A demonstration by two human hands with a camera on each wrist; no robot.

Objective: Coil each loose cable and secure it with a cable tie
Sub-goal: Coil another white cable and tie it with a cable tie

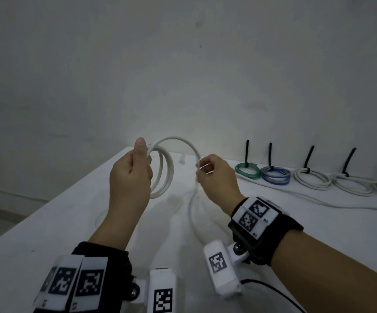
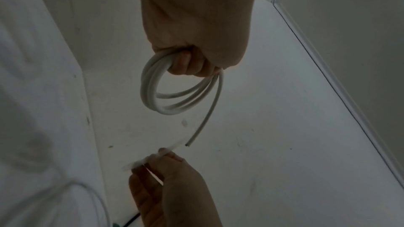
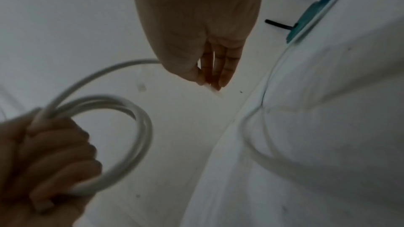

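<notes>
At the centre of the head view, the left hand [image 1: 130,177] is raised above the white table [image 1: 58,222], fingers curled tight round a white cable coil [image 1: 165,175] of several loops that hangs upright from its grip. One free end arcs rightward from the coil toward the right hand [image 1: 216,177]; the left wrist view shows its cut tip hanging just short of that hand. The right hand pinches a pale translucent cable tie [image 2: 153,157] between thumb and fingertips, close beside the coil. Along the right edge of the table lie a green coil [image 1: 247,170], a blue coil [image 1: 275,176] and white coils [image 1: 314,179], each bound with an upright black cable tie [image 1: 247,152].
</notes>
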